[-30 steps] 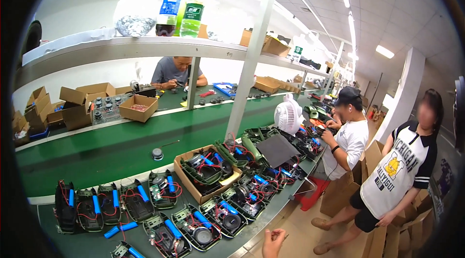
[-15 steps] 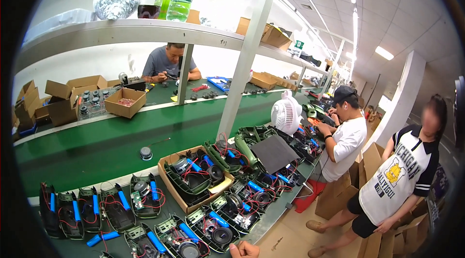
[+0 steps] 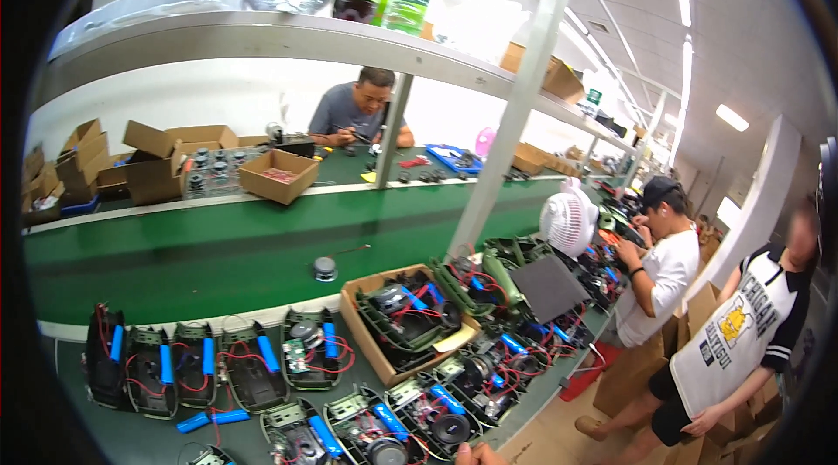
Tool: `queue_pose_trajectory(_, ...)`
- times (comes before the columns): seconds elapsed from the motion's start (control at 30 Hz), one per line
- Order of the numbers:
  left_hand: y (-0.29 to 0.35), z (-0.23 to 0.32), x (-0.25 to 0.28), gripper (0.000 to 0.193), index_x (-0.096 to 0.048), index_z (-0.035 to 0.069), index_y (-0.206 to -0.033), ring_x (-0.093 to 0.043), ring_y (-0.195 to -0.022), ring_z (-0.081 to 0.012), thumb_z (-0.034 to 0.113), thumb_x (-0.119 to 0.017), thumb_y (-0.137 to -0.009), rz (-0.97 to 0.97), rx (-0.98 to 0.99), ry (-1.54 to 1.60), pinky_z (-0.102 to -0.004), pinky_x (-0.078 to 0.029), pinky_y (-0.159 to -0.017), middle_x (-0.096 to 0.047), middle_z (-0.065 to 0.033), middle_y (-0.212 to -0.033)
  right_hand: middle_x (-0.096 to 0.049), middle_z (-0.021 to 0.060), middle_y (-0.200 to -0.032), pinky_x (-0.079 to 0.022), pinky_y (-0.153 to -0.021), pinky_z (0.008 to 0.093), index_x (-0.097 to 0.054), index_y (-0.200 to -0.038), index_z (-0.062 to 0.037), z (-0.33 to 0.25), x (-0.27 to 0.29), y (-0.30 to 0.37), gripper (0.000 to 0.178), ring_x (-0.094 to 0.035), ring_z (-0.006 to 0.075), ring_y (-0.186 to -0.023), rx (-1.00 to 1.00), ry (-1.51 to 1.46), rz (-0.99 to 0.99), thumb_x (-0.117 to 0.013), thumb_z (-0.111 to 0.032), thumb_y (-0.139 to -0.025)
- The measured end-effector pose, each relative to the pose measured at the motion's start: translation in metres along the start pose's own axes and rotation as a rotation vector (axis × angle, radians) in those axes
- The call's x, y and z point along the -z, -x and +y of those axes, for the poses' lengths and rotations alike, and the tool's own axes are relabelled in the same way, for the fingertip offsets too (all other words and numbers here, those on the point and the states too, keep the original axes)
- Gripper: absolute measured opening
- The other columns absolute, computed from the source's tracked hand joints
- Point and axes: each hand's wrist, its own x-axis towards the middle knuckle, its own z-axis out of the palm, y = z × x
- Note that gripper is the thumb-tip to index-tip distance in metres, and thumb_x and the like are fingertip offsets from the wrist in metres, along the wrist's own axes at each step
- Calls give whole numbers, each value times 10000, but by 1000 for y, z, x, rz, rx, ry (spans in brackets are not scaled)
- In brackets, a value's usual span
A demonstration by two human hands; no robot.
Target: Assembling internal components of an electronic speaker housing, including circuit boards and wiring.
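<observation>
At the lower edge, the right hand [image 3: 480, 456] is seen only in part; whether its fingers are apart, together or clamped on anything cannot be told. The dark green housing [image 3: 421, 413], fitted with a round black speaker [image 3: 451, 429] and a blue cell [image 3: 447, 400], is located just beside the fingertips, on the workbench [image 3: 70, 378]. Behind it, a cardboard box [image 3: 365, 336] is noted. On the green belt [image 3: 175, 264], a loose speaker [image 3: 325, 270] is observed.
</observation>
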Motion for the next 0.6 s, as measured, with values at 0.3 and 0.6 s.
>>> queue_pose_trajectory(0.3,1,-3,0,207,-704,34,-1093,-613,-687,-335,217,-639,-1021,22,5,22,-412,-496,-664,-657,-168,-801,-336,58,-540,-265,-475,378,-397,-639,-60,3,4,10,466,-299,186,-478,39,53,-31,-749,-88,-943)
queue_pose_trajectory(0.6,1,0,-2,202,-688,34,-1077,-656,-757,-392,217,-613,-1034,33,16,6,-443,-515,-695,-688,-191,-851,-306,66,-555,-274,-470,370,-407,-663,-45,6,1,0,436,-274,187,-486,71,67,-51,-718,-83,-966)
